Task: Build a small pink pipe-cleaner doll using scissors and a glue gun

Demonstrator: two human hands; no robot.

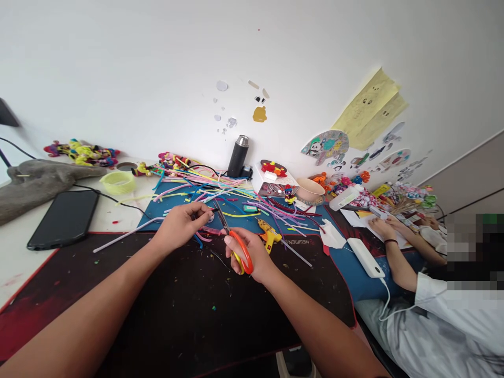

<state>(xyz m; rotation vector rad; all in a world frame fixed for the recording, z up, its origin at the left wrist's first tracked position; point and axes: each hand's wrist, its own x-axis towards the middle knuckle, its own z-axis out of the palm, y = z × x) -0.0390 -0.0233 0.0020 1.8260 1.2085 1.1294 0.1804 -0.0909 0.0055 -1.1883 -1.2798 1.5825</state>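
Note:
My right hand [252,255] is closed round the orange and yellow handles of a pair of scissors [235,242], blades pointing up and left. My left hand [181,224] pinches a short dark pipe cleaner piece [211,211] right at the blade tips. Both hands hover over a dark desk mat [189,310] speckled with small cuttings. Just behind them lies a heap of coloured pipe cleaners [220,195] on a blue mat. A yellow glue gun [269,233] lies to the right of my right hand.
A black tablet [65,218] and a grey cloth [35,184] lie at the left, with a yellow coil [117,181]. A black flask [238,156] stands by the wall. On the right another person's hands [384,227] rest on paper, beside a white power bank [365,257].

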